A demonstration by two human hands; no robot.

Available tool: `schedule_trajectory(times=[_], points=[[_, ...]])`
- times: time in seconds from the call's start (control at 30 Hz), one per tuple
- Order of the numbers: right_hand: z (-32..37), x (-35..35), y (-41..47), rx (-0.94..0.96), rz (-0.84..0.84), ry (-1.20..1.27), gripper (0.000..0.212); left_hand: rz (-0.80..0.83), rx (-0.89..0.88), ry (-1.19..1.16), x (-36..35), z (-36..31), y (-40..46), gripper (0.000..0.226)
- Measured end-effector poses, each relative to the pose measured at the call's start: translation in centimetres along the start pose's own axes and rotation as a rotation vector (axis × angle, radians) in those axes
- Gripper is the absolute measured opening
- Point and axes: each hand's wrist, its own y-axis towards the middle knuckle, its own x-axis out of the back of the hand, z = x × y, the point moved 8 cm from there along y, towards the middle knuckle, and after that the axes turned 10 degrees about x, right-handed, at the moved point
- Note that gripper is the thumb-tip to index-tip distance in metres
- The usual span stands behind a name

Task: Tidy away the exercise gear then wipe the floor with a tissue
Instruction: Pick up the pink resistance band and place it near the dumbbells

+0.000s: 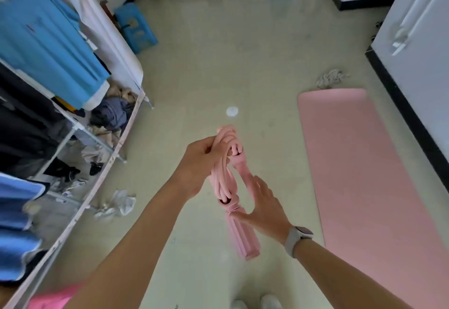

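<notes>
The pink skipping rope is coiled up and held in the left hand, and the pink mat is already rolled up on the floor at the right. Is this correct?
One point is wrong: the pink mat is not rolled up; it lies unrolled, flat on the floor at the right. The head view shows this. The rest holds: the pink skipping rope is coiled up and held in the left hand.

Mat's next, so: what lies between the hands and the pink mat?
Nothing visible on the floor between them. But the left hand grips the coiled skipping rope and the right hand rests open against its handles, so both are occupied. The mat lies flat, unrolled, to their right.
</notes>
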Motion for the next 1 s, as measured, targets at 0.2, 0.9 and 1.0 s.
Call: schedule_trajectory(times=[0.2,0.9,1.0], points=[[6.2,4.8,2.7,0.109,-0.052,-0.104,0.095,0.127,-0.065,-0.179,1.2,-6.5,-2.0,0.015],[-1.4,5.0,-20.9,-0.504,-0.694,0.543,0.025,0.392,0.253,0.178,-6.9,13.9,-2.8,0.069],[-1.5,4.6,-28.3,-0.584,-0.888,0.613,0.018,0.619,0.313,0.234,-13.6,16.8,-6.9,0.073]])
